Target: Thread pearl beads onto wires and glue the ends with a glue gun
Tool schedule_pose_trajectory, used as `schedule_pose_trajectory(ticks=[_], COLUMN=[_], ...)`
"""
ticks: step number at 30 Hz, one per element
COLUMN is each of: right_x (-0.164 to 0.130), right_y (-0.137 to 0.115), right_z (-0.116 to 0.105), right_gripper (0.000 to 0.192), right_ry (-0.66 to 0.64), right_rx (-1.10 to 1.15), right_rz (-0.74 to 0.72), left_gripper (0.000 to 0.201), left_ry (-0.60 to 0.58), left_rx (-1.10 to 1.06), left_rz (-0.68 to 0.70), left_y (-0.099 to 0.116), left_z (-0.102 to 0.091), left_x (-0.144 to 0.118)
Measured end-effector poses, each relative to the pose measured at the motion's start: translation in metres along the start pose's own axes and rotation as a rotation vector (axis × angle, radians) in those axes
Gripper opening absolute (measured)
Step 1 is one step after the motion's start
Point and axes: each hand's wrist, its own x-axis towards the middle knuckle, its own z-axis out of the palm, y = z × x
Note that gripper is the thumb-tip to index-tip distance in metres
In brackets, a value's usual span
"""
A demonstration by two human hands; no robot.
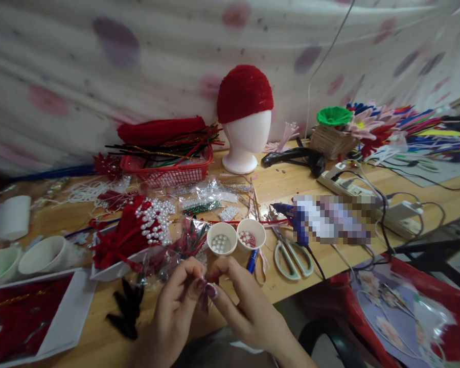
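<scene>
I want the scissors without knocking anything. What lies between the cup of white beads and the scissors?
In the head view, a second small cup of reddish beads sits between the white-bead cup and the scissors.

Left hand point(176, 301) and right hand point(245, 306) together, fingertips pinched — meeting at centre

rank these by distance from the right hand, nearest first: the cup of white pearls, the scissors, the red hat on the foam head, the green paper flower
From the right hand:
1. cup of white pearls, just above the fingers
2. scissors, up and to the right
3. red hat, at the table's back
4. green paper flower, far back right
</scene>
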Motion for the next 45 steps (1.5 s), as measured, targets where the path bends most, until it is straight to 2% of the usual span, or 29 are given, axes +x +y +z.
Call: schedule_pose_trajectory(ticks=[6,10,13,16,21,28,35,42,45], right_x=[-0.001,-0.001,-0.002,-0.002,-0.001,-0.001,0.001,-0.001,-0.001], right_y=[0.008,0.012,0.014,0.016,0.014,0.021,0.024,0.027,0.026], right_z=[0.015,0.015,0.013,0.011,0.009,0.014,0.018,0.023,0.024], right_gripper=[0.009,0.012,0.011,0.01,0.01,0.006,0.009,0.013,0.012], right_ry=[0.076,0.058,0.045,0.037,-0.001,0.036,0.038,0.016,0.007], right_rx=[0.173,0.173,0.148,0.124,0.106,0.134,0.1,0.082,0.063], right_rz=[-0.034,-0.026,-0.004,0.013,0.007,-0.008,0.054,0.071,0.068], left_gripper=[0.039,0.043,0.043,0.045,0.047,0.058,0.058,0.052,0.049], left_ry=[0.109,0.147,0.154,0.099,0.167,0.161,0.206,0.124,0.131], left_rx=[0.025,0.059,0.112,0.162,0.09,-0.028,0.029,-0.09,-0.07], left_rz=[0.02,0.037,0.105,0.175,0.016,-0.113,-0.11,-0.166,-0.168], left_y=[0.006,0.008,0.007,0.005,0.009,0.016,0.01,0.0,-0.005], left_z=[0.012,0.018,0.019,0.017,0.018,0.025,0.023,0.012,0.006], left_x=[-0.005,-0.005,-0.002,0.002,0.004,0.002,0.004,0.003,0.001])
